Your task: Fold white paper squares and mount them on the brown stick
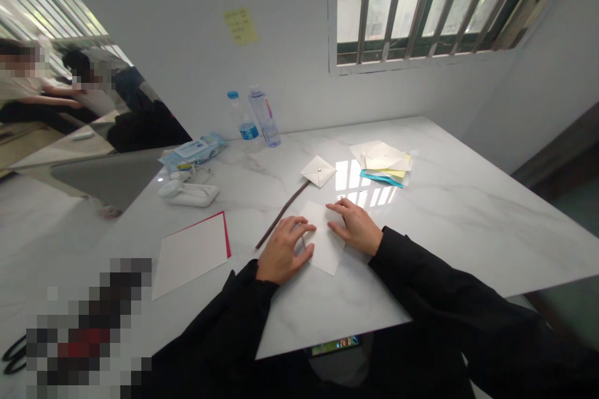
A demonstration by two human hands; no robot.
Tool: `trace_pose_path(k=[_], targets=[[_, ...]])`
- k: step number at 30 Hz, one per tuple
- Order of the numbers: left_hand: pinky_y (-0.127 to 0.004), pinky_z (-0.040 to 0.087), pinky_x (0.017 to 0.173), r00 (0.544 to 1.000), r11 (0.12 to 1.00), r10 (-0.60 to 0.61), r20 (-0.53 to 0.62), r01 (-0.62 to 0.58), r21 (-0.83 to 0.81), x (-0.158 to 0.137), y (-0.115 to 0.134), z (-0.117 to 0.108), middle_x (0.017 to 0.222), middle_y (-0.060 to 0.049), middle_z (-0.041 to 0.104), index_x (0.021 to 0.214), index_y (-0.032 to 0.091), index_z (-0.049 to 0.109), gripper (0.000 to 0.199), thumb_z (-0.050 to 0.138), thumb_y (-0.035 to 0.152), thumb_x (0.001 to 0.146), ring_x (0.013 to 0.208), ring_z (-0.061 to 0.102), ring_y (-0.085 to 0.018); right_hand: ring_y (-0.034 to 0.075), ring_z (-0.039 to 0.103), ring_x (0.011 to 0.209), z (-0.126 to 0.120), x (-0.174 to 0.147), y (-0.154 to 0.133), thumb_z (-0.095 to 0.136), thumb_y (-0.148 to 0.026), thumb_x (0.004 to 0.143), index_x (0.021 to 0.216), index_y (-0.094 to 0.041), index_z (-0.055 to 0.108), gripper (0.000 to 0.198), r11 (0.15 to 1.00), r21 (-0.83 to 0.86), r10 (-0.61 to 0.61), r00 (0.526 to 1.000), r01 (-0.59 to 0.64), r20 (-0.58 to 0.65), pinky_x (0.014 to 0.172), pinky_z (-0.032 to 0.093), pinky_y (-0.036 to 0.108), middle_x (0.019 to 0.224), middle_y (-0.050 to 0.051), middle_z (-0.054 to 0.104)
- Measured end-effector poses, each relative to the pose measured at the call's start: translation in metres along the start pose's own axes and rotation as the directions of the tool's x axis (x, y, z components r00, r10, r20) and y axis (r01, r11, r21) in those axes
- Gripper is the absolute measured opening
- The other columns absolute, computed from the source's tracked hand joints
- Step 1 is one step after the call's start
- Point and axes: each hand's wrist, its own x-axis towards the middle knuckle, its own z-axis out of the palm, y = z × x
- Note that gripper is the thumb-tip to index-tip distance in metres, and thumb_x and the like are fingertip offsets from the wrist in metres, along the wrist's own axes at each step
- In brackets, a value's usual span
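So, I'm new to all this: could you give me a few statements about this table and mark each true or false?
1. The left hand and right hand are both at the white paper. True.
2. The brown stick is in the right hand. False: the stick lies on the table.
3. The blue-capped bottle stands left of another bottle. True.
4. The yellow note is stuck to the window. False: it is on the wall.
5. The paper pile includes a blue piece. True.
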Motion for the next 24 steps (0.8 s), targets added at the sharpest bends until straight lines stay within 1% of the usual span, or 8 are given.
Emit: trace_pose_path(k=[1, 4, 6, 9, 12, 18, 21, 24], targets=[[-0.054, 0.049, 0.115, 1.0, 1.0, -0.001, -0.001, 0.001, 0.0, 0.0, 0.0, -0.0001, 0.13, -0.009, 0.064, 0.123, 0.025, 0.069, 0.03, 0.066, 0.022, 0.094, 0.127, 0.058, -0.03, 0.025, 0.07, 0.105, 0.0008, 0.0009, 0.0024, 0.068, -0.015, 0.094, 0.141, -0.019, 0.068, 0.047, 1.0, -0.007, 0.03, 0.999, -0.03, -0.018, 0.101, 0.056, 0.044, 0.117, 0.012, 0.068], [-0.054, 0.049, 0.115, 1.0, 1.0, -0.005, -0.006, 0.005, -0.005, -0.0002, 0.0001, -0.0002, 0.13, -0.009, 0.064, 0.122, 0.025, 0.069, 0.029, 0.066, 0.021, 0.094, 0.127, 0.058, -0.03, 0.019, 0.065, 0.084, 0.0002, 0.0034, 0.0079, 0.062, -0.003, 0.087, 0.141, -0.021, 0.067, 0.057, 0.998, 0.004, 0.065, 0.996, -0.065, -0.057, 0.086, 0.055, 0.035, 0.096, 0.003, 0.066], [-0.053, 0.049, 0.115, 1.0, 1.0, -0.006, -0.009, 0.006, -0.009, -0.0002, 0.0002, -0.0001, 0.131, -0.009, 0.064, 0.122, 0.025, 0.069, 0.029, 0.066, 0.021, 0.094, 0.128, 0.058, -0.03, 0.016, 0.06, 0.075, -0.0012, 0.0041, 0.0083, 0.061, -0.002, 0.085, 0.143, -0.021, 0.065, 0.061, 0.997, 0.024, 0.077, 0.994, -0.076, -0.074, 0.079, 0.052, 0.031, 0.089, 0.0, 0.064], [-0.053, 0.049, 0.116, 1.0, 1.0, -0.006, -0.007, 0.005, -0.011, -0.0002, 0.0001, -0.0001, 0.131, -0.009, 0.064, 0.122, 0.025, 0.069, 0.029, 0.066, 0.021, 0.094, 0.128, 0.058, -0.03, 0.014, 0.056, 0.068, -0.0024, 0.0044, 0.0049, 0.06, -0.001, 0.083, 0.14, -0.021, 0.066, 0.06, 0.993, 0.042, 0.112, 0.989, -0.108, -0.099, 0.075, 0.049, 0.029, 0.089, -0.001, 0.065], [-0.053, 0.049, 0.115, 1.0, 1.0, -0.006, -0.011, 0.006, -0.009, -0.0005, -0.0002, -0.0002, 0.131, -0.009, 0.065, 0.122, 0.025, 0.069, 0.028, 0.066, 0.02, 0.094, 0.128, 0.058, -0.03, 0.014, 0.057, 0.067, -0.0025, 0.0048, 0.001, 0.06, -0.001, 0.082, 0.138, -0.019, 0.067, 0.06, 0.991, 0.027, 0.132, 0.984, -0.13, -0.123, 0.074, 0.049, 0.029, 0.09, 0.0, 0.066], [-0.053, 0.05, 0.115, 1.0, 1.0, -0.016, -0.024, 0.016, -0.016, -0.0022, -0.0022, -0.0011, 0.13, -0.009, 0.065, 0.122, 0.025, 0.07, 0.027, 0.066, 0.022, 0.095, 0.127, 0.06, -0.03, 0.017, 0.061, 0.072, -0.0051, 0.007, 0.0014, 0.06, -0.005, 0.084, 0.136, -0.019, 0.068, 0.054, 0.988, -0.02, 0.148, 0.977, -0.153, -0.153, 0.076, 0.048, 0.03, 0.083, 0.0, 0.066], [-0.053, 0.051, 0.115, 1.0, 1.0, -0.019, -0.023, 0.019, -0.02, -0.0029, -0.0038, -0.0012, 0.131, -0.009, 0.065, 0.121, 0.025, 0.07, 0.026, 0.066, 0.024, 0.095, 0.127, 0.06, -0.03, 0.016, 0.063, 0.072, -0.0069, 0.0074, 0.0025, 0.065, -0.013, 0.087, 0.138, -0.021, 0.066, 0.051, 0.985, 0.056, 0.172, 0.972, -0.165, -0.162, 0.078, 0.052, 0.031, 0.095, 0.003, 0.071], [-0.053, 0.052, 0.114, 0.999, 1.0, -0.017, -0.027, 0.016, -0.016, -0.0032, -0.0049, -0.0007, 0.131, -0.009, 0.065, 0.121, 0.025, 0.07, 0.026, 0.067, 0.025, 0.095, 0.127, 0.061, -0.03, 0.017, 0.067, 0.076, -0.0081, 0.0064, 0.0013, 0.076, -0.026, 0.086, 0.148, -0.024, 0.058, 0.065, 0.97, 0.137, 0.221, 0.967, -0.203, -0.13, 0.082, 0.056, 0.034, 0.105, 0.004, 0.074]])
